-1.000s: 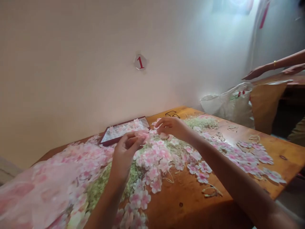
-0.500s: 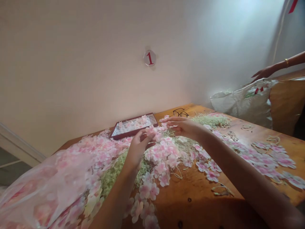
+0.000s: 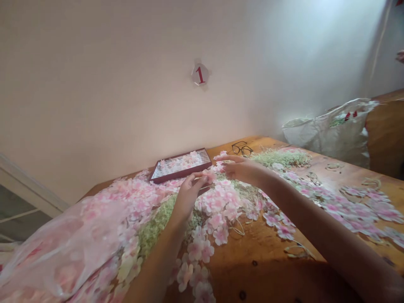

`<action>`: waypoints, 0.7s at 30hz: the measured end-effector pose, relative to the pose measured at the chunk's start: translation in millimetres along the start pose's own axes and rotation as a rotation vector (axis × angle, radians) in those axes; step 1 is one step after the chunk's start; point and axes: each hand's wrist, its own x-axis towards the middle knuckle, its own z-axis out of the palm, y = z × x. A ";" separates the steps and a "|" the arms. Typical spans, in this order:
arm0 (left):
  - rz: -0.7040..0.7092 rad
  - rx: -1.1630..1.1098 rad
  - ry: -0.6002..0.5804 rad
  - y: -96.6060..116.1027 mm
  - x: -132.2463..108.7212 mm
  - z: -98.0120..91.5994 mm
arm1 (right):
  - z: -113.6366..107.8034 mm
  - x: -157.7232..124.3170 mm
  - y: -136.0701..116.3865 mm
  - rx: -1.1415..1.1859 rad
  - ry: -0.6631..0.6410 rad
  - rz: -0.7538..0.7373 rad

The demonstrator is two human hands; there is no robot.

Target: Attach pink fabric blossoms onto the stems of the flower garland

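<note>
Between the thumb and fingers of my left hand [image 3: 190, 191] is a pink artificial flower [image 3: 209, 175]. My right hand [image 3: 241, 169] reaches in from the right just beyond it, fingers stretched toward the left; its fingertips are near another pale pink flower [image 3: 222, 155], and I cannot tell whether they touch it. Under both hands lies a heap of pink fabric flowers [image 3: 217, 200] mixed with pale green stems. A green bunch of stems [image 3: 156, 225] runs beneath my left forearm.
A dark-rimmed tray [image 3: 181, 173] with loose flowers stands against the wall. Eyeglasses [image 3: 242, 149] lie on the wooden table [image 3: 233, 265]. A clear plastic bag of flowers [image 3: 66, 244] covers the left side. Flat flower pieces [image 3: 356, 212] and a white sack [image 3: 331, 134] are at right.
My left hand has moved slightly right with the flower, closer to my right hand. The other person's arm at the far right has left the view. The whole view has shifted a little.
</note>
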 end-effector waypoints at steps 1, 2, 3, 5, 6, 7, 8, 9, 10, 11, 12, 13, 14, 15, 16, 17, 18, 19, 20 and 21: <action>-0.013 -0.010 -0.010 0.9 -0.7 0.7 | 0.8 -1.1 -1.2 0.081 0.005 0.043; -0.022 -0.022 -0.019 1.4 -1.3 1.3 | 1.6 -2.4 -2.7 0.161 0.016 0.083; -0.025 -0.033 -0.025 1.7 -1.7 1.7 | 2.4 -3.8 -4.5 0.212 0.032 0.103; -0.015 -0.044 -0.024 1.6 -2.0 2.1 | 3.7 -6.3 -8.2 0.227 0.046 0.077; -0.010 -0.047 -0.018 1.5 -2.1 2.2 | 4.3 -7.2 -9.9 0.226 0.038 0.058; -0.005 -0.048 -0.011 1.5 -2.0 2.2 | 4.8 -8.0 -11.3 0.230 0.021 0.044; -0.001 -0.049 -0.001 1.6 -2.0 2.3 | 5.1 -8.5 -12.5 0.236 0.007 0.035; 0.000 -0.051 0.009 1.8 -1.9 2.5 | 5.4 -8.8 -13.5 0.238 0.000 0.033; 0.002 -0.053 0.018 2.1 -1.9 2.8 | 5.6 -9.0 -14.4 0.230 -0.005 0.035; 0.004 -0.055 0.024 2.5 -1.9 3.2 | 5.8 -9.2 -15.1 0.211 -0.012 0.038; 0.005 -0.058 0.027 3.0 -2.1 3.7 | 6.0 -9.5 -15.8 0.187 -0.023 0.039; 0.007 -0.059 0.026 3.7 -2.4 4.4 | 6.3 -9.8 -16.5 0.167 -0.041 0.037; 0.007 -0.061 0.022 4.4 -2.9 5.1 | 6.8 -10.3 -17.0 0.155 -0.062 0.030; 0.006 -0.061 0.013 5.3 -3.6 5.9 | 7.5 -10.9 -17.5 0.151 -0.085 0.019; 0.006 -0.060 0.003 6.2 -4.6 6.7 | 8.4 -11.6 -17.9 0.151 -0.101 0.006; 0.008 -0.058 -0.008 7.3 -5.8 7.6 | 9.5 -12.4 -18.3 0.155 -0.108 -0.005; 0.013 -0.055 -0.020 8.3 -7.1 8.3 | 10.9 -13.2 -18.7 0.161 -0.112 -0.014; 0.021 -0.054 -0.032 9.2 -8.5 9.0 | 12.4 -14.0 -19.1 0.168 -0.112 -0.022; 0.030 -0.053 -0.044 9.9 -9.9 9.5 | 14.0 -14.7 -19.6 0.173 -0.106 -0.028; 0.039 -0.054 -0.052 10.5 -11.0 9.8 | 15.5 -15.3 -20.1 0.176 -0.095 -0.031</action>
